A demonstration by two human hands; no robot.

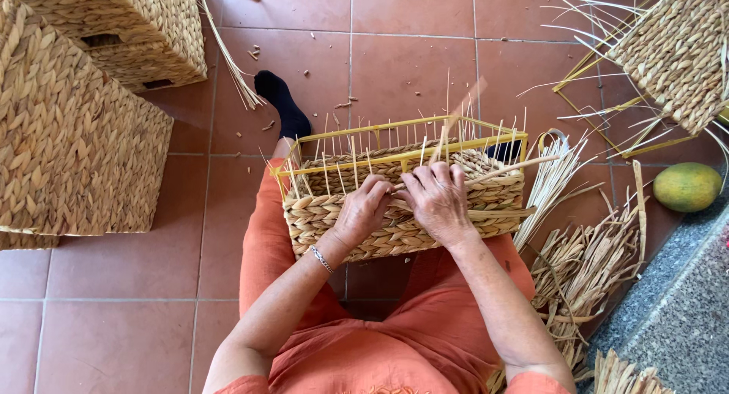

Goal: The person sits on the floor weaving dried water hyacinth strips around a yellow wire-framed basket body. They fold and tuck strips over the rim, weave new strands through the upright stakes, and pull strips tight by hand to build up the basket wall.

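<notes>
While the person sits on the red tile floor [114, 333], the half-woven rectangular straw basket on a yellow wire frame [406, 200] rests on the lap. The left hand [363, 209] presses curled fingers against the near wall; the right hand [439, 199] pinches a flat pale straw strand [505, 168]. I think the dry strand may snap if it is pulled too hard around the thin upright stakes [353, 157].
</notes>
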